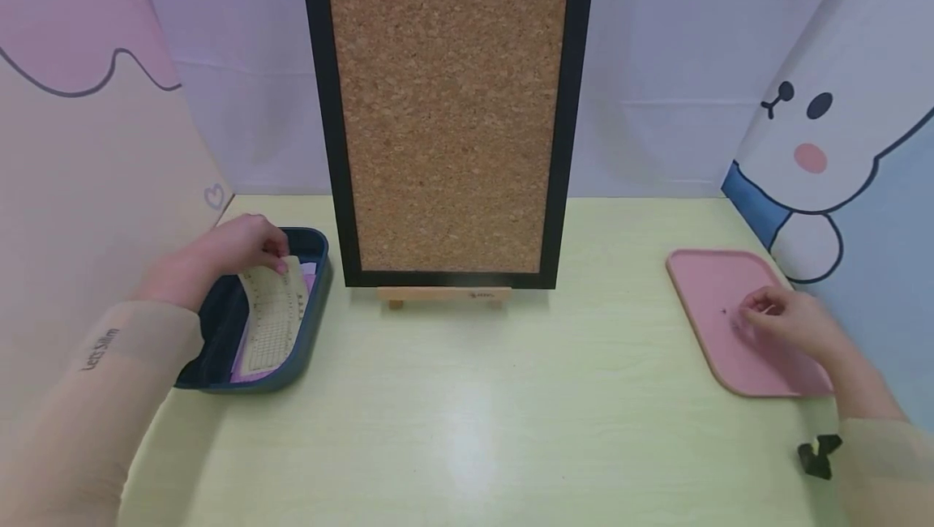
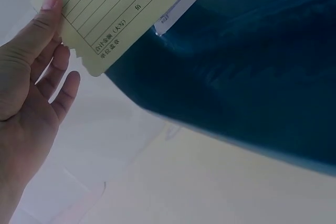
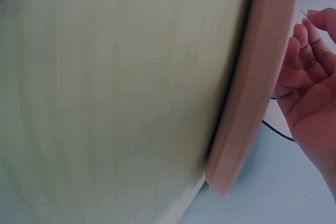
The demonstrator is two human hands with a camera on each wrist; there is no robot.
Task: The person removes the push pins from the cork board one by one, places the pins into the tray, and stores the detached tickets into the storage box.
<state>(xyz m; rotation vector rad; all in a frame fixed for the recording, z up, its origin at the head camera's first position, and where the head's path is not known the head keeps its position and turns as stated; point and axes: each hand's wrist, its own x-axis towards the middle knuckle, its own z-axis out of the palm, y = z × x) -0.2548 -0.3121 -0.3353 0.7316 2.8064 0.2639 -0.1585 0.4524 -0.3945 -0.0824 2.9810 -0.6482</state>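
Note:
My left hand (image 1: pixel 277 261) pinches the top edge of a pale yellow printed slip (image 1: pixel 273 324), lifting it from a dark blue tray (image 1: pixel 321 255) at the table's left. A pink sheet (image 1: pixel 244 369) lies beneath it in the tray. In the left wrist view the thumb (image 2: pixel 48 3) presses the slip's (image 2: pixel 115 9) corner above the tray wall (image 2: pixel 236 66). My right hand (image 1: pixel 755 306) rests on a flat pink tray (image 1: pixel 711 276) at the right, fingers curled together. In the right wrist view those fingertips (image 3: pixel 310 24) pinch a thin pin beside the tray's rim (image 3: pixel 262 77).
A black-framed cork board (image 1: pixel 447 117) stands upright on a small wooden easel (image 1: pixel 443 295) at the back centre. A black clip (image 1: pixel 817 456) lies near the right front edge. The pale green table (image 1: pixel 467 397) is walled by printed panels on the left, back and right.

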